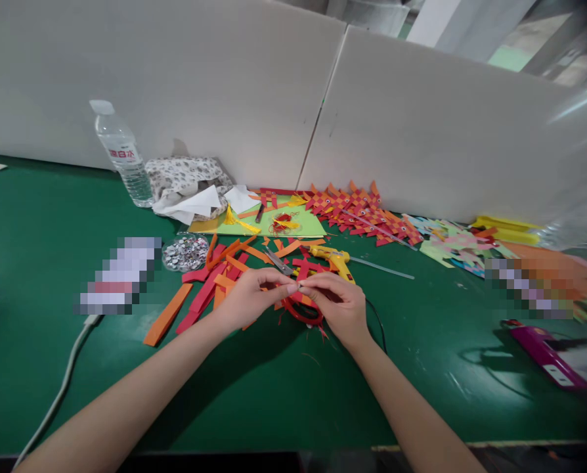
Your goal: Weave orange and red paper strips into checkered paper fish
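Observation:
My left hand [254, 297] and my right hand [343, 305] meet fingertip to fingertip above the table. Both pinch at one tiny thing between them, too small to name. Under my hands lie scissors with red handles [304, 318], their blades pointing away to the left. A yellow glue gun [340, 260] lies just beyond my right hand, with a clear glue stick [387, 268] extending from its back. Orange strips [168, 315] and red strips [202, 299] are scattered beside my left hand. A round clear container of googly eyes [185, 253] sits farther left.
Woven red-and-orange fish [355, 207] are heaped by the white partition [421, 125]. Yellow tassels [241, 223] rest on a light green sheet [207, 225]. A water bottle [123, 157], patterned cloth [185, 177] and blurred phone [121, 276] are left; a purple power strip [544, 358] is right.

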The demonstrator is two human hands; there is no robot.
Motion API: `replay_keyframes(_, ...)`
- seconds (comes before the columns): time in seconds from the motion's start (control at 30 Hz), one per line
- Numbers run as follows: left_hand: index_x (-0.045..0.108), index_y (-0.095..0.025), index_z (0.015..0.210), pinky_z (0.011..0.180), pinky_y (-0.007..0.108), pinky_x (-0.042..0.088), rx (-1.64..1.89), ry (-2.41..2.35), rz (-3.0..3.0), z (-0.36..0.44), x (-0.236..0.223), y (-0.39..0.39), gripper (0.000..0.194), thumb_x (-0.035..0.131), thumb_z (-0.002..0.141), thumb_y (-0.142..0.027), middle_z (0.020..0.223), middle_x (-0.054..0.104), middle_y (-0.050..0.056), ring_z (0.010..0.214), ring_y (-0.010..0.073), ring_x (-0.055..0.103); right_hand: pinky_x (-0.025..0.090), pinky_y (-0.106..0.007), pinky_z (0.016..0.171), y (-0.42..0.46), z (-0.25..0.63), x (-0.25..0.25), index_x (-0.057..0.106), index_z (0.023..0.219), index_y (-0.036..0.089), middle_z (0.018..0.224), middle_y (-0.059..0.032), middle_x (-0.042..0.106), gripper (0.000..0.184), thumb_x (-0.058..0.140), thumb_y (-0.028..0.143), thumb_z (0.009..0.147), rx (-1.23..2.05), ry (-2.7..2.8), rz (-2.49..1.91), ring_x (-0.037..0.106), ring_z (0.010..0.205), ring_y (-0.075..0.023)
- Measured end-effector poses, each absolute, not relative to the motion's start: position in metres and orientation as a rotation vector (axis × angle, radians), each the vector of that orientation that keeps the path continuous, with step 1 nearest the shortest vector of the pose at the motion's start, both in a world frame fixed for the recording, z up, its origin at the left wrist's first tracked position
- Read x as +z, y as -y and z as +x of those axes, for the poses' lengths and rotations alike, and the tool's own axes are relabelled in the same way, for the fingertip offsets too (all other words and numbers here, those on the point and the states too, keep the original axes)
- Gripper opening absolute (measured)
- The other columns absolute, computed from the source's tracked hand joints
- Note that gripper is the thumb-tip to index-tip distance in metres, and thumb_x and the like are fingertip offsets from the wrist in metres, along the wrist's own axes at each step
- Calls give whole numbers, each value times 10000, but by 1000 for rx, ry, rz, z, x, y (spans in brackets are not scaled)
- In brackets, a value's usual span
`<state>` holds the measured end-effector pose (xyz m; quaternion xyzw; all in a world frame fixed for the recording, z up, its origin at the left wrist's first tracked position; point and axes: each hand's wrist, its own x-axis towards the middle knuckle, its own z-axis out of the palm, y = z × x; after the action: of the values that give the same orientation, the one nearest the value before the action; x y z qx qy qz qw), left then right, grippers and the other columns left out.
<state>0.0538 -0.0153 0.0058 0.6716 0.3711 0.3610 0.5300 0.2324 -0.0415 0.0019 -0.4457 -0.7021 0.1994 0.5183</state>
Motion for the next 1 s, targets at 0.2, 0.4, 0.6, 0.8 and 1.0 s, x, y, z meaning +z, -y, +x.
replay_keyframes(0.2,722,-188,846,639,254,463,859,-890,1600,54,6,16,242,591,783,-381,866,674,61,715,144,573,534,-310,692,42,232,3,716,767,248,777,-20,704,71,661,207,753,471,1683,-1073,650,720,-169)
replay_keyframes(0.4,719,-196,835,634,252,462,852,-898,1596,54,5,15,240,593,778,-392,857,670,53,716,146,570,529,-296,695,42,232,4,714,771,245,778,-15,705,81,667,182,750,478,1683,-1067,651,726,-162)
replay_keyframes(0.6,721,-185,839,626,247,458,850,-891,1601,53,5,15,252,592,779,-393,851,669,55,702,140,564,534,-302,687,42,232,3,718,768,246,773,-19,704,79,658,196,756,469,1690,-1076,652,718,-168)
replay_keyframes(0.8,718,-187,840,636,252,462,844,-896,1593,54,6,16,260,589,777,-404,867,672,60,720,147,571,538,-310,692,42,232,3,718,768,247,771,-21,707,70,657,212,760,471,1689,-1072,652,718,-169)
replay_keyframes(1.0,715,-179,834,628,256,465,853,-891,1588,54,4,15,274,591,776,-416,853,664,59,713,148,574,532,-292,686,43,231,3,713,772,246,773,-14,701,85,664,178,754,468,1687,-1061,648,718,-157)
